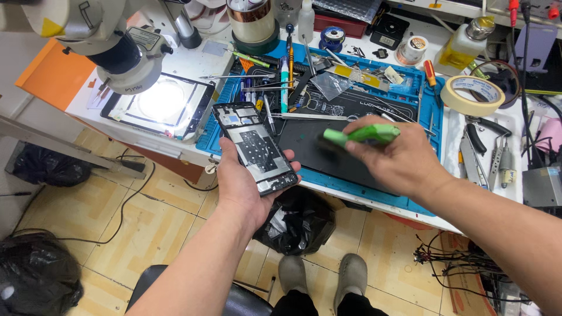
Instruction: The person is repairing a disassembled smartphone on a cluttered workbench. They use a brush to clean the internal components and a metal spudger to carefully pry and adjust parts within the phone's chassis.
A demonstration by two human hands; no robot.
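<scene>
Brushing opened phone (256, 147), cradled in left hand (243, 184) at near bench edge. Right hand (404, 158) grips green brush (362, 136), blurred. Judgement: light strokes, bristles clear of connectors, phone level.

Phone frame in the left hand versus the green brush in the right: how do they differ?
The phone frame is flat, black and rectangular, with its opened inside facing up; the green brush is slim with a bright green handle. The frame lies in the left hand out past the bench edge, above the floor, while the brush is pinched by the right hand over the dark mat. Both are held off the bench.
</scene>
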